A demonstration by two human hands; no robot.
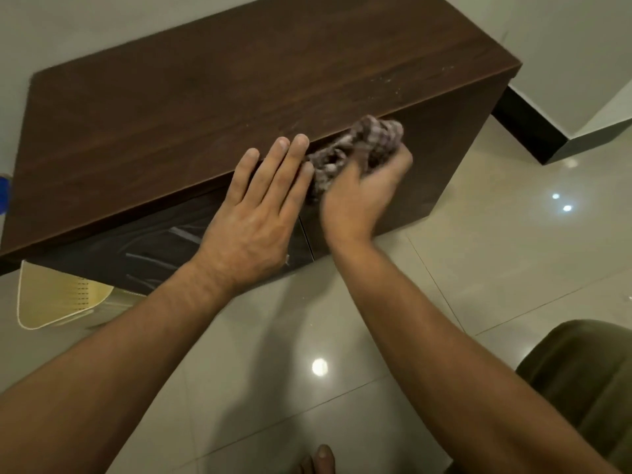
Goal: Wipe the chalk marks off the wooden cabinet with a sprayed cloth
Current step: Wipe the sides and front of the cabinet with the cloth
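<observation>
Right hand (364, 196) has a closed grip on the bunched cloth (355, 148), pressing it against the cabinet (205, 97) front edge at frame centre. Left hand (260, 213) lies flat and open beside it, fingertips on top. Chalk marks (393, 82) speckle the upper right.

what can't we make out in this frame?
- Head view: the right hand and cloth are motion-blurred, so the grip cannot be read.
- The cabinet front is partly behind the left hand; any marks there are hidden.
- The blue object is cut off by the left edge.
</observation>
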